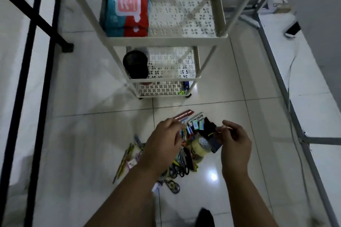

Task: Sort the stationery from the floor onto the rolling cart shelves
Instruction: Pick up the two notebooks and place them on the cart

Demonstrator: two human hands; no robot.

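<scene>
Nearest the camera, low in the frame, our left hand (162, 145) hung over the heap with its fingers curled inward; whether they pinched anything we could not tell. Our right hand (234, 143) had its fingertips pinched on a thin, pale stick-like item (226, 128), too small and blurred to name.

Beneath both hands the stationery pile (186, 145) lay on the white tiled floor (92, 134), at lower centre. In it we could make out black-handled scissors (180, 168), a roll of clear tape (200, 146), a dark pouch (212, 140), a red ruler (184, 113) at the far edge, and pencils (125, 160) lying loose at the left.

Further off, at upper centre, stood the white rolling cart (166, 40) with its perforated shelves. The bottom shelf (162, 88) held a blue item (186, 85) and a small green one (181, 92) in its right corner. The middle shelf (171, 64) carried a black mesh cup (135, 64) at its left. The highest shelf in view (184, 18) held a blue and red packet (127, 7) on its left side, the right side showing only the patterned base.
</scene>
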